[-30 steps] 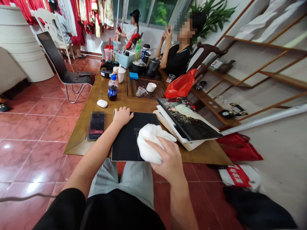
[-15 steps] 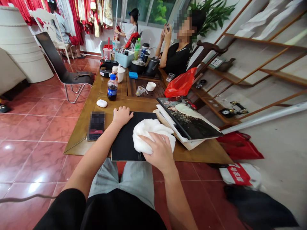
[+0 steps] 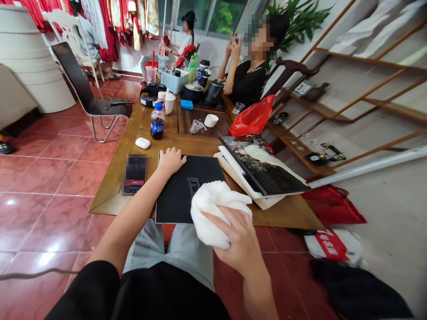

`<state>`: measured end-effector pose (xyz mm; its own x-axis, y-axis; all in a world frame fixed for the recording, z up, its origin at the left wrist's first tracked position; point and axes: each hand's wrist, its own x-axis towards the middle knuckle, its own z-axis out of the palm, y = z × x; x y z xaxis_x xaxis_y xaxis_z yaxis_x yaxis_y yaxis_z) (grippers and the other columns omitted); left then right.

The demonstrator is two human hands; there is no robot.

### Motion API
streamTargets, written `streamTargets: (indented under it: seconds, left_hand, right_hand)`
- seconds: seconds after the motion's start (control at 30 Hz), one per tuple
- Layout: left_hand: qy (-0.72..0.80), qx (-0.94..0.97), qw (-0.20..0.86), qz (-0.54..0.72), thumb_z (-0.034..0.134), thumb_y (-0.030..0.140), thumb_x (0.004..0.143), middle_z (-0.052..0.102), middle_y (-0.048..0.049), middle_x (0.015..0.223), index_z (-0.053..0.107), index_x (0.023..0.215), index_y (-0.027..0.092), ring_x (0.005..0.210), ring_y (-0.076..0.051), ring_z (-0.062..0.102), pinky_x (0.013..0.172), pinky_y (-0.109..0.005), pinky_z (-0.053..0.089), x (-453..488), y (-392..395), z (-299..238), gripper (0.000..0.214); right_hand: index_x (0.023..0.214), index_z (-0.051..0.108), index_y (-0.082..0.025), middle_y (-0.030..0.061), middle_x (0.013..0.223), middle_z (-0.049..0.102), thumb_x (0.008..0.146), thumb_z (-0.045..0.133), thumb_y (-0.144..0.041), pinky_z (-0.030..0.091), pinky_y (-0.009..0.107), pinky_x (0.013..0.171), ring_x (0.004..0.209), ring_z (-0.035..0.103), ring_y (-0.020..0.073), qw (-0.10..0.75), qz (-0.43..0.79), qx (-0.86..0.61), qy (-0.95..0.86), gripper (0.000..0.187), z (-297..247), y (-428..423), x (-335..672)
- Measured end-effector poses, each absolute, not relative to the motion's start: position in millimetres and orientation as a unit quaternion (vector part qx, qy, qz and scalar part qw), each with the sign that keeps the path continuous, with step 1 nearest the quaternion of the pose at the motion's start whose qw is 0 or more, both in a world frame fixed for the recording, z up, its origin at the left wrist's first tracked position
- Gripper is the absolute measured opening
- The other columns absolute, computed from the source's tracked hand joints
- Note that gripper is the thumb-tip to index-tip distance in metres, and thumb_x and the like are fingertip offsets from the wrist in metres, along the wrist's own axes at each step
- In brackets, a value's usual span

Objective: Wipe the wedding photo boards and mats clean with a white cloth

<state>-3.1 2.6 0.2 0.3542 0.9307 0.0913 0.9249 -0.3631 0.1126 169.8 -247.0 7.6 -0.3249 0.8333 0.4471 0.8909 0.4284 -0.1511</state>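
A flat black album [image 3: 175, 194] lies on the table's near edge, with dark lettering showing on its cover. Across its upper left corner rests my left hand [image 3: 171, 161], fingers spread and holding nothing. My right hand [image 3: 238, 235] grips a bunched white cloth [image 3: 213, 202] over the album's lower right corner. Part of the cloth hangs past the table edge, and it covers some of the lettering. Whether the cloth touches the cover cannot be made out.
Right of the album, a stack of large picture books [image 3: 263, 171] leans at an angle. A phone [image 3: 135, 174], a white earbud case [image 3: 143, 142] and a cola bottle [image 3: 157, 122] stand on the left. Beyond are a red plastic bag [image 3: 251, 118] and a seated person [image 3: 251, 73].
My right hand has drawn the white cloth toward me and to the right, uncovering lettering on the album. My left hand stays put.
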Motion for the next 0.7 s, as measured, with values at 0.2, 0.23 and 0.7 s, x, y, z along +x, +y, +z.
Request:
streamTargets:
  seconds: [0.2, 0.23, 0.7]
  left_hand:
    - [0.564, 0.823, 0.022, 0.064, 0.039, 0.044, 0.107, 0.066, -0.0176, 0.131, 0.065, 0.126, 0.015, 0.125, -0.033, 0.057, 0.104, -0.049, 0.042, -4, 2, 2, 0.043]
    - [0.564, 0.823, 0.022, 0.064, 0.039, 0.044, 0.107, 0.065, -0.0176, 0.131, 0.065, 0.125, 0.015, 0.125, -0.033, 0.058, 0.104, -0.049, 0.043, -4, 3, 2, 0.043]
    - [0.567, 0.82, 0.022, 0.077, 0.041, 0.046, 0.106, 0.067, -0.0178, 0.128, 0.066, 0.124, 0.014, 0.123, -0.034, 0.058, 0.102, -0.048, 0.042, -3, 4, -2, 0.045]
  right_hand:
    - [0.135, 0.068, -0.029, 0.0102, 0.132, 0.06, 0.075, 0.063, -0.019, 0.036, 0.049, 0.104, 0.118, 0.057, 0.0324, 0.253, -0.116, -0.539, -0.795, 0.061, 9, -200, 161]
    - [0.134, 0.068, -0.029, 0.0104, 0.133, 0.061, 0.076, 0.063, -0.019, 0.035, 0.049, 0.105, 0.119, 0.057, 0.0326, 0.244, -0.112, -0.549, -0.791, 0.06, 9, -190, 158]
    - [0.132, 0.07, -0.027, 0.0102, 0.125, 0.065, 0.071, 0.061, -0.017, 0.037, 0.047, 0.103, 0.113, 0.059, 0.0313, 0.224, -0.041, -0.549, -0.804, 0.062, 3, -204, 151]
